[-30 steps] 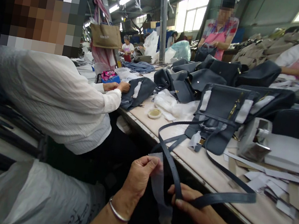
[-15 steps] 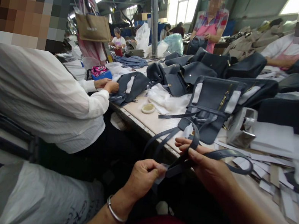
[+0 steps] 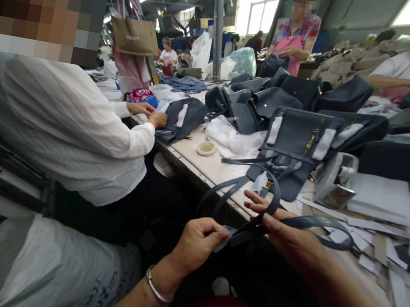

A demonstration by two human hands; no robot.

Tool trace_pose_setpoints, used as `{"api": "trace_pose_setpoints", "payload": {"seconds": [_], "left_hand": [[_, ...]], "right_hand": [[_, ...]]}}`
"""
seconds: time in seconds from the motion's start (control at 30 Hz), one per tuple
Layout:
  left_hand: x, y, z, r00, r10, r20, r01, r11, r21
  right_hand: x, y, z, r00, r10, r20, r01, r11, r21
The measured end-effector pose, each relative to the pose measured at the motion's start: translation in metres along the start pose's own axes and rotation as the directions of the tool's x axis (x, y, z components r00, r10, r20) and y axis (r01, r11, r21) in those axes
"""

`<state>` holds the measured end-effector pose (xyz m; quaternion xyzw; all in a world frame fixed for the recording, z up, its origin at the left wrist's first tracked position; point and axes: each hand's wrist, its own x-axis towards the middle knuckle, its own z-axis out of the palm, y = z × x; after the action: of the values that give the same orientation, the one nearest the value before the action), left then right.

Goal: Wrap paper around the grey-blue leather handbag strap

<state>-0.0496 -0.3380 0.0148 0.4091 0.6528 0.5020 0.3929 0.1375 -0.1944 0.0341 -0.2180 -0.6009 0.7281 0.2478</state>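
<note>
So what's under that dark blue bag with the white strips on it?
The dark blue bag lies on the table, with white plastic sheets beside it. Its straps hang over the edge. Anything directly beneath is covered.

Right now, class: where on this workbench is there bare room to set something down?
Bare tan bench shows between the small round dish and the dark grey leather bag. Right of the metal tape dispenser, paper strips crowd it.
</note>
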Motion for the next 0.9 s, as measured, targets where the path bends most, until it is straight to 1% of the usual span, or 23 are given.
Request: {"api": "trace_pose_setpoints", "payload": {"seconds": [0.07,0.23,0.37,0.43,0.5,0.63,0.73,0.9], "left_hand": [[0.000,0.000,0.000,1.000,0.012,0.000,-0.012,1.000,0.013],[0.003,-0.002,0.001,0.999,0.033,-0.007,-0.033,0.999,0.012],[0.003,-0.003,-0.001,0.999,0.040,-0.022,-0.039,0.998,0.044],[0.003,-0.004,-0.002,0.998,0.059,-0.026,-0.057,0.995,0.076],[0.003,-0.004,-0.003,0.996,0.086,-0.024,-0.083,0.991,0.105],[0.004,-0.003,-0.002,0.989,0.145,0.008,-0.145,0.981,0.128],[0.004,-0.001,-0.003,0.983,0.182,0.024,-0.184,0.974,0.135],[0.004,0.001,-0.004,0.983,0.182,0.003,-0.180,0.971,0.159]], "right_hand": [[-0.001,0.003,-0.001,1.000,-0.001,-0.002,0.001,1.000,-0.017],[-0.003,0.006,0.004,1.000,-0.003,0.022,0.002,1.000,0.010],[-0.004,-0.002,0.004,0.999,-0.031,-0.039,0.031,0.999,0.017],[-0.005,-0.007,0.002,0.995,-0.057,-0.080,0.059,0.998,0.026],[-0.004,-0.009,0.000,0.993,-0.070,-0.095,0.073,0.997,0.024],[-0.002,-0.005,-0.002,0.996,-0.080,-0.048,0.079,0.997,-0.022],[-0.003,0.000,-0.002,0.995,-0.089,-0.045,0.088,0.996,-0.031],[-0.008,0.001,0.000,0.995,-0.091,-0.045,0.088,0.994,-0.058]]}}
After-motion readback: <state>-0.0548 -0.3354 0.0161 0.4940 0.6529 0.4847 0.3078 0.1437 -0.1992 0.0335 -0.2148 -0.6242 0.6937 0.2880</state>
